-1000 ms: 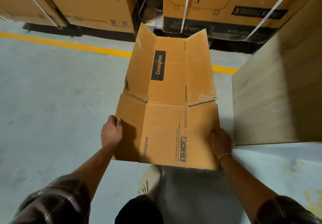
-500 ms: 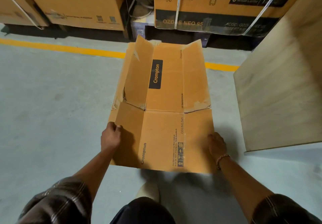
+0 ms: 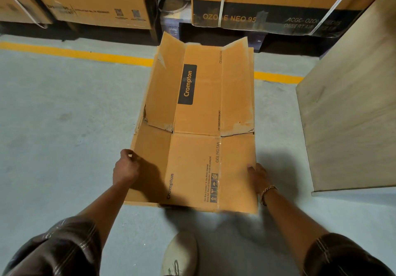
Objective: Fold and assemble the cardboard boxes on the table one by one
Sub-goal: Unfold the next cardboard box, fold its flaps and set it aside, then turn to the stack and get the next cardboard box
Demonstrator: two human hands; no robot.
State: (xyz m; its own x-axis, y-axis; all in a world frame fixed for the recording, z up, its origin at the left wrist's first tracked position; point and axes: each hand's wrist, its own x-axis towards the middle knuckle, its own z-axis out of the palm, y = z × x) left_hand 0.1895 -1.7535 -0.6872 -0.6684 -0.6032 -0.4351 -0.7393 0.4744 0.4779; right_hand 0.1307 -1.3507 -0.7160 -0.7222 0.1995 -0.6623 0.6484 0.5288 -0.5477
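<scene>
We list one cardboard box (image 3: pixel 192 147), centre of the frame, opened out flat and held over the grey floor (image 3: pixel 64 125), its two far side flaps tilted up. Print: "Crompton" on a black label and again on the near panel; "CEILING FAN" along a crease. Left hand (image 3: pixel 126 168) grips the box's left edge with curled fingers. Right hand (image 3: pixel 258 175) pinches the right edge, thumb on top, bracelet (image 3: pixel 267 192) at the wrist. Upper right: strapped carton (image 3: pixel 267 7) marked "OZONE NEO 95".
</scene>
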